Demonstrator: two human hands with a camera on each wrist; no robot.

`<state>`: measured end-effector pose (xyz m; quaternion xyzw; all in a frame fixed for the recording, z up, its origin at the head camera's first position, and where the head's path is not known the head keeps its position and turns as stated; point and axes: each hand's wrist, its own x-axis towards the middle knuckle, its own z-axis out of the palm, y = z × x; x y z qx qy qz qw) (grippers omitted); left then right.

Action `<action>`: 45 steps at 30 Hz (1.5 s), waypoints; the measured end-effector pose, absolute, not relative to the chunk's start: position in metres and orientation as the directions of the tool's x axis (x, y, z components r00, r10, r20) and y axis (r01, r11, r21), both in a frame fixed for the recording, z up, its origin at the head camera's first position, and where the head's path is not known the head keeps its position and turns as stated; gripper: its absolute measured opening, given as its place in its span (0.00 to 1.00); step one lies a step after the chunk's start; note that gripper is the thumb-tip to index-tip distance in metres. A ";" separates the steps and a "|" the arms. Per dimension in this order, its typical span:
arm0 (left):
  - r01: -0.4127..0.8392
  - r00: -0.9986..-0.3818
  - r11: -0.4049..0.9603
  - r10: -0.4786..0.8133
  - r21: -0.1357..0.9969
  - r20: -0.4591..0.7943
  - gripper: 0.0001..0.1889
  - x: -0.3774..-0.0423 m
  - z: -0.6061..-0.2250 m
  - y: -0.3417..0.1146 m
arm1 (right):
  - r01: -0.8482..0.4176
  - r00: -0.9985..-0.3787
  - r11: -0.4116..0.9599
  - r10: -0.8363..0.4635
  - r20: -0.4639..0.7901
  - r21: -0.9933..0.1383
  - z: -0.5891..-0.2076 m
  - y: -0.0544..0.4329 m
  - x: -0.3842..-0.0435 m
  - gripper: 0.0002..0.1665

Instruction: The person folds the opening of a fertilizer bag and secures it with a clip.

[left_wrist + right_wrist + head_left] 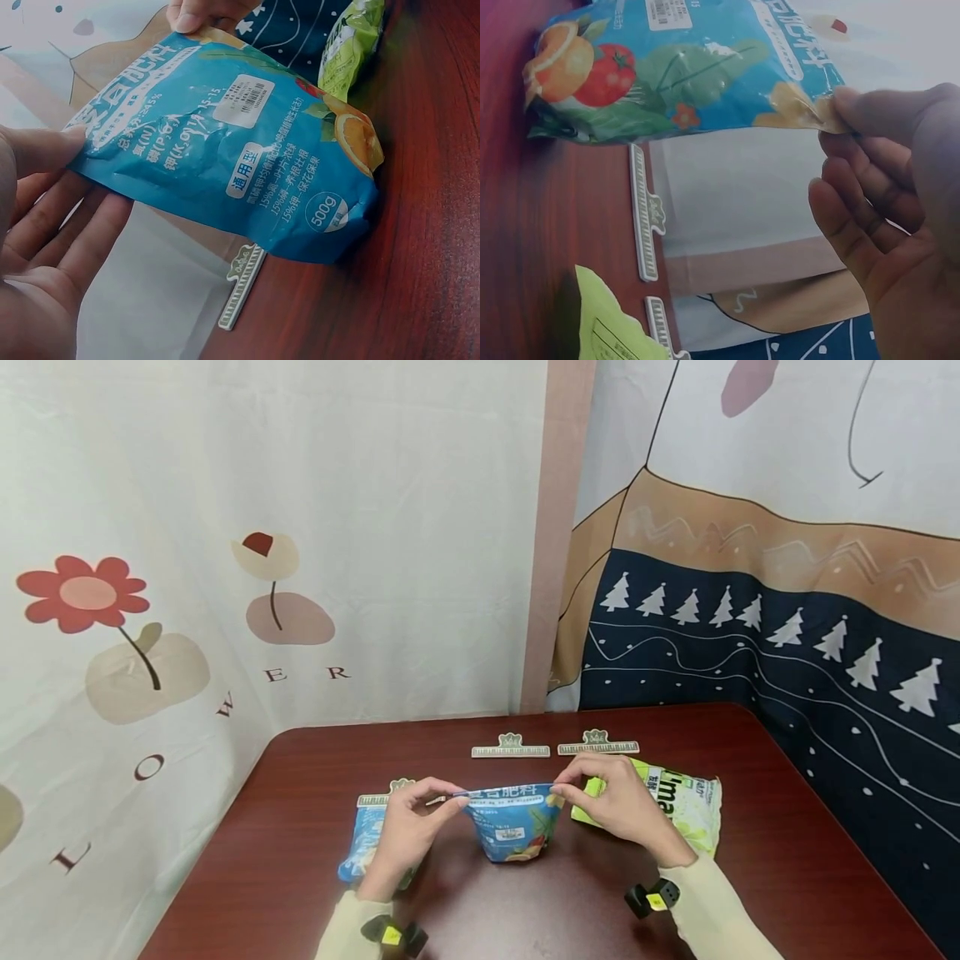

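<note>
A blue fertilizer bag [510, 827] marked 500g, with fruit printed on it, stands upright on the table between both hands. At its top left corner my left hand [412, 831] pinches the edge between thumb and fingers. My right hand [611, 797] pinches the opposite top corner; the right wrist view shows the thumb [877, 112] on the bag's front. The top edge is stretched flat between the two hands. Close beside my left hand lies a smaller blue-and-white bag [365, 839] with a clip [375, 797] at its top, partly hidden by the hand.
Two ruler-like clips [511, 748] [597, 744] lie at the table's back edge. A green bag [686, 802] lies behind and right of my right hand, partly covered by it. The dark red table [247, 860] meets hanging printed cloths [420, 568] at the back.
</note>
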<state>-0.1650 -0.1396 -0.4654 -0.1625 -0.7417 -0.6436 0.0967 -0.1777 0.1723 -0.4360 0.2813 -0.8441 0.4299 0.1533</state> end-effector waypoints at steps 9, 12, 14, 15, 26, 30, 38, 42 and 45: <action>0.353 -0.936 0.167 0.073 0.921 0.346 0.05 -0.165 -0.465 -0.141 | -0.625 -0.780 0.438 -0.350 0.519 -0.646 -0.438 0.172 -0.180 0.05; 0.359 -0.933 0.170 0.089 0.918 0.348 0.05 -0.166 -0.466 -0.142 | -0.584 -0.812 0.465 -0.350 0.468 -0.666 -0.435 0.172 -0.179 0.05; 0.365 -0.930 0.175 0.105 0.914 0.352 0.06 -0.167 -0.467 -0.143 | -0.547 -0.837 0.487 -0.349 0.422 -0.681 -0.433 0.173 -0.178 0.05; 0.364 -0.931 0.171 0.109 0.915 0.350 0.06 -0.167 -0.467 -0.143 | -0.525 -0.850 0.494 -0.349 0.395 -0.693 -0.432 0.173 -0.178 0.05; 0.336 -0.940 0.148 0.113 0.930 0.322 0.05 -0.167 -0.466 -0.142 | -0.341 -0.928 0.494 -0.313 0.203 -0.800 -0.423 0.175 -0.192 0.11; 0.339 -0.938 0.141 0.121 0.930 0.324 0.05 -0.168 -0.467 -0.142 | -0.329 -0.923 0.479 -0.345 0.171 -0.814 -0.424 0.173 -0.203 0.14; 0.370 -0.926 0.140 0.141 0.919 0.351 0.05 -0.170 -0.469 -0.142 | -0.405 -0.888 0.507 -0.417 0.194 -0.761 -0.433 0.168 -0.229 0.18; 0.364 -0.928 0.137 0.141 0.921 0.346 0.05 -0.170 -0.469 -0.142 | -0.430 -0.880 0.546 -0.432 0.198 -0.719 -0.441 0.163 -0.244 0.21; 0.367 -0.927 0.138 0.136 0.920 0.349 0.05 -0.170 -0.468 -0.143 | -0.443 -0.878 0.584 -0.437 0.196 -0.680 -0.445 0.158 -0.254 0.23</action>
